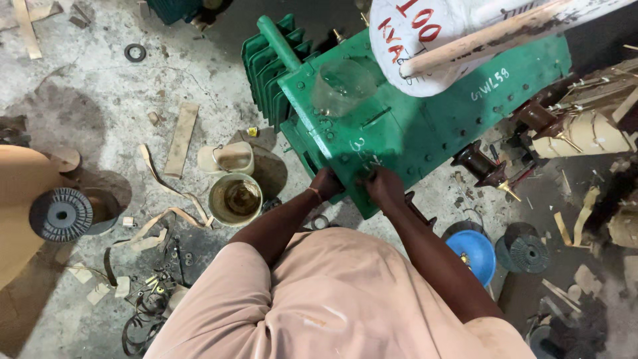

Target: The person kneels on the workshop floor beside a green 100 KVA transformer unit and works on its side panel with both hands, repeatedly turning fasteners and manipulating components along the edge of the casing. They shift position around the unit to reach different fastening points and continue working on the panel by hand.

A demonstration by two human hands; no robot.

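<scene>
A view from above looks down at a person in a pale pink shirt bending over a large green-painted steel transformer tank (425, 119) that lies on a rough concrete floor (100, 100).

Both hands rest together at the tank's near edge, at about six o'clock on its body. The left hand (327, 183) curls over the lip, its fingers folded out of sight behind the rim. The right hand (383, 182) sits just beside it, fingertips pressed on the flange by a row of bolt heads. Whether either hand pinches a small part cannot be told; neither shows a tool.

The work appears to be at the stage of fitting or loosening something on that flange. The next move would likely call for a firm fingertip grip on a bolt or nut.

A clear plastic cup (342, 88) stands on the tank at about twelve o'clock from the hands. A white rounded cover with red hand lettering (425, 40) and a pale wooden pole (498, 36) cross the top edge, cut off by the frame.

At nine o'clock from the hands sits a cream plastic bucket holding brown liquid (236, 198). At four o'clock lies a blue round plastic reel (473, 252). A black wire spool (61, 214) lies at far left. The tank's far side and underside are hidden.
</scene>
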